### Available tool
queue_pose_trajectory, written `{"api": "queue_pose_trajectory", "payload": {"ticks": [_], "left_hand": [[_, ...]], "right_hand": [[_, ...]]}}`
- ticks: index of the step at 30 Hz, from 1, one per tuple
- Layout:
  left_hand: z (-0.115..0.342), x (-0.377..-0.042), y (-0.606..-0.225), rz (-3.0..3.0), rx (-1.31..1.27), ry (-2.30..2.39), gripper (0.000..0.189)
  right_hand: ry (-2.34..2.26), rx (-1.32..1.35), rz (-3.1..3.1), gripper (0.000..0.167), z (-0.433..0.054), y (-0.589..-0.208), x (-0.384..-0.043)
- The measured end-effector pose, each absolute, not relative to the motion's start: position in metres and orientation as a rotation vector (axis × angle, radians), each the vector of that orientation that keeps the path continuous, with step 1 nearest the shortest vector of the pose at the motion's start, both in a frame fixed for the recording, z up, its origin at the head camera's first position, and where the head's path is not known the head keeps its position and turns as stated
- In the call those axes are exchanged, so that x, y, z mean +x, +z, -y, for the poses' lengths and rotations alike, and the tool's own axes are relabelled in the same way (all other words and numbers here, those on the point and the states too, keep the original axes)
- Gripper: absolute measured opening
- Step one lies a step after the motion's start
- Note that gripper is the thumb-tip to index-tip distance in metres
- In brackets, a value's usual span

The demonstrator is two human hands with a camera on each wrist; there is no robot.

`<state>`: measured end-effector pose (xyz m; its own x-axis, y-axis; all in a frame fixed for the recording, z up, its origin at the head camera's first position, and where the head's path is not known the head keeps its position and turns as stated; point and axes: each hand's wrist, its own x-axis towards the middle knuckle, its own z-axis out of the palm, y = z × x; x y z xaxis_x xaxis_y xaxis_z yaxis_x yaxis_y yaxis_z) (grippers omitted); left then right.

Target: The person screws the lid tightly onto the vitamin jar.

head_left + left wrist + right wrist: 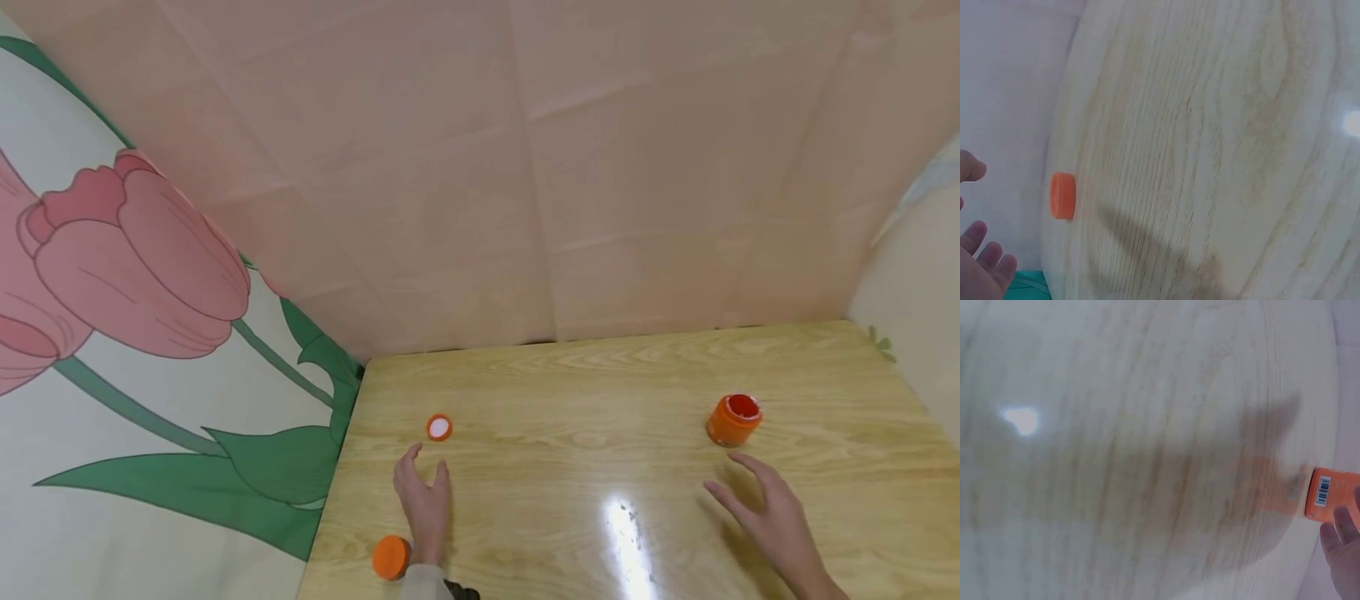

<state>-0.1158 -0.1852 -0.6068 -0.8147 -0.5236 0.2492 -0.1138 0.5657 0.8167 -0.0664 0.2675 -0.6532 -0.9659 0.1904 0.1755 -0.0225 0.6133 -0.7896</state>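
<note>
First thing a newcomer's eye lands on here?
Probably the large pink tulip pictured along the left side of the head view. Next, the bright orange open-topped jar on the right part of the wood-grain table, just beyond the open right hand. Then two small round pieces at left: a white-centred orange one beyond the left hand, and a plain orange one beside that wrist.

At four o'clock in your head view, you have an orange jar [727, 427], red inside, its label [1322, 491] seemingly striped black and white; at seven, a white-centred orange lid [439, 428] and a plain orange cap [390, 557]. Your table [540, 417] is yellowish woodgrain, the twelve-o'clock backdrop [487, 183] pinkish beige, the nine-o'clock white covering [195, 392] printed with pink tulips [142, 258] and green leaves [273, 462].
</note>
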Motion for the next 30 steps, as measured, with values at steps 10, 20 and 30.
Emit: {"api": "queue_pose_trajectory", "payload": {"ticks": [10,20,30], "left_hand": [[0.191,-0.131,-0.615,2.314,0.476,-1.13,0.044],[0.193,-0.143,-0.618,2.339,0.567,-1.19,0.045],[0.198,-0.155,-0.623,2.351,0.588,-1.231,0.049]], "right_hand": [[1.319,-0.15,2.593,0.069,-0.274,-0.649,-0.084],[1.318,-0.24,2.602,0.081,-0.283,-0.648,-0.09],[1.323,-0.291,2.547,0.086,-0.29,-0.646,-0.101]]}}
